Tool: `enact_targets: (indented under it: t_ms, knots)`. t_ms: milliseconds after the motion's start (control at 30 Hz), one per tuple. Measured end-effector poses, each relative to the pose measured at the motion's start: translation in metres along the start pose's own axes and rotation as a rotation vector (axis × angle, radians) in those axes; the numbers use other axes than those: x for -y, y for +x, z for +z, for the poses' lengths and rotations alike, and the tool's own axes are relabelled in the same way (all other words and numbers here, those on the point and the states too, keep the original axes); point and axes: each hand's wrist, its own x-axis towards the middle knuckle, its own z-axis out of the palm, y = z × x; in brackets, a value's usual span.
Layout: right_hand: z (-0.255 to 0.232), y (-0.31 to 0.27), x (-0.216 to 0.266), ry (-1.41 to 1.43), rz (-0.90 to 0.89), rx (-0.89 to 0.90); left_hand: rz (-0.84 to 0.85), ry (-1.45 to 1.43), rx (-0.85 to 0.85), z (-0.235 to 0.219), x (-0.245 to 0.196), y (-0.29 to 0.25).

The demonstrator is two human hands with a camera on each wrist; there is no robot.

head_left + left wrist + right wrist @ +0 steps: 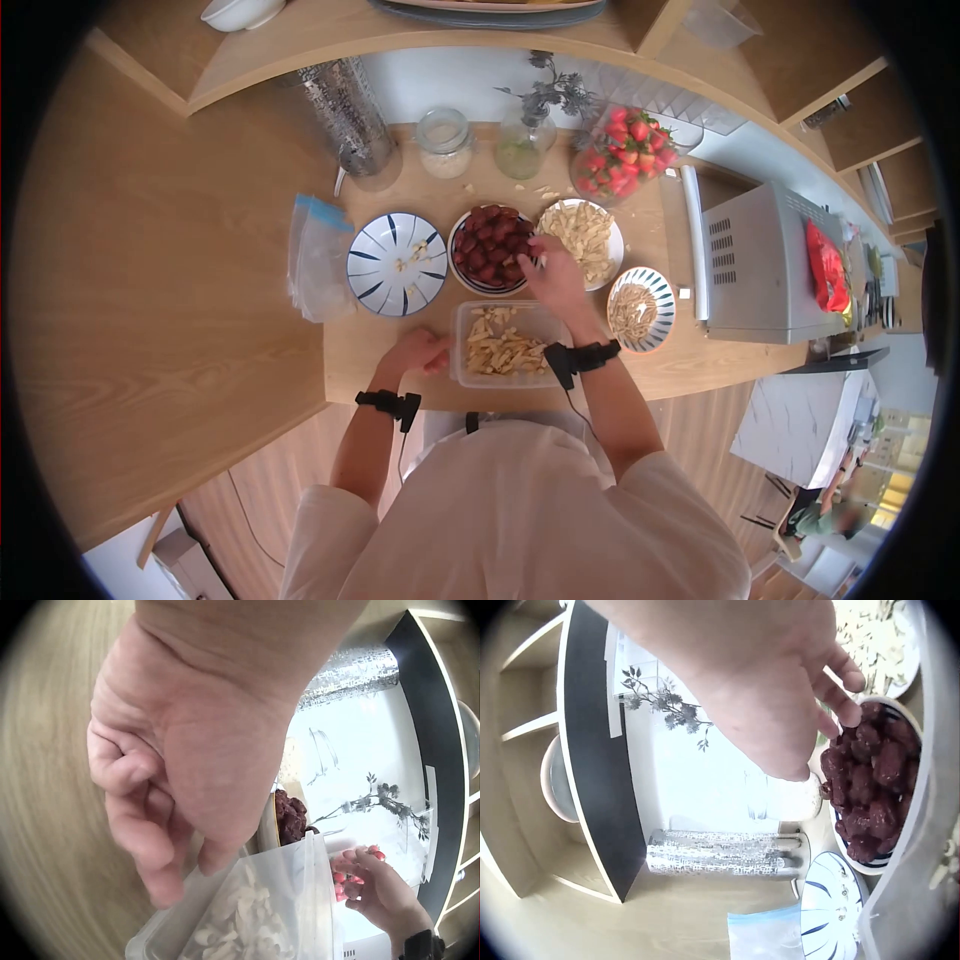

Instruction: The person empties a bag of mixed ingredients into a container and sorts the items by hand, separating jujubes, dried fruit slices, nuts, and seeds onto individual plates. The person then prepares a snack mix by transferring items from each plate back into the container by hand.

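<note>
My right hand [556, 278] hovers at the right edge of a bowl of dark red dates [489, 248], fingers loosely bent and apart. The right wrist view shows its fingertips close beside the dates [874, 784], with nothing visible between them. Just left of a clear plastic container [456, 345] is my left hand [415, 352], its fingers relaxed and near the container wall. Pale sliced pieces [500, 350] lie in that container. A white plate with blue stripes [375, 265] carries a few small pale pieces.
Behind the date bowl, a plate of pale slices [580, 235] stands beside a striped bowl of thin sticks [635, 310]. A glass jar [444, 145], a vase [523, 145] and a strawberry container [625, 155] line the back. Zip bags [318, 260] lie left; a grey appliance [765, 265] stands right.
</note>
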Motion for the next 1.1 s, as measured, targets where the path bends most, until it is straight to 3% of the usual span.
enact_targets:
  t_ms: [67,133,200,333,433,733,1100]
  knots:
    - [-0.020,-0.012,-0.002,-0.007,-0.021,-0.062,0.011,-0.013,-0.010,0.001,0.000,0.000]
    - [-0.044,-0.029,-0.008,-0.184,0.151,0.047,0.001,-0.015,-0.023,0.002,0.001,0.001]
    - [-0.056,-0.050,-0.025,-0.229,0.160,0.052,-0.007,-0.020,-0.020,0.002,0.000,0.001]
    - [-0.064,-0.085,-0.051,-0.341,0.245,0.164,-0.071,-0.112,-0.002,0.002,0.007,0.009]
    - [-0.057,-0.101,-0.057,-0.241,0.245,0.168,-0.067,-0.111,0.002,0.002,0.005,0.009]
    - [-0.045,-0.094,-0.047,-0.216,0.222,0.269,-0.070,-0.046,-0.043,-0.002,0.015,0.018]
    - [-0.059,-0.102,-0.063,-0.206,0.243,0.192,-0.083,0.010,-0.072,0.005,-0.004,0.004]
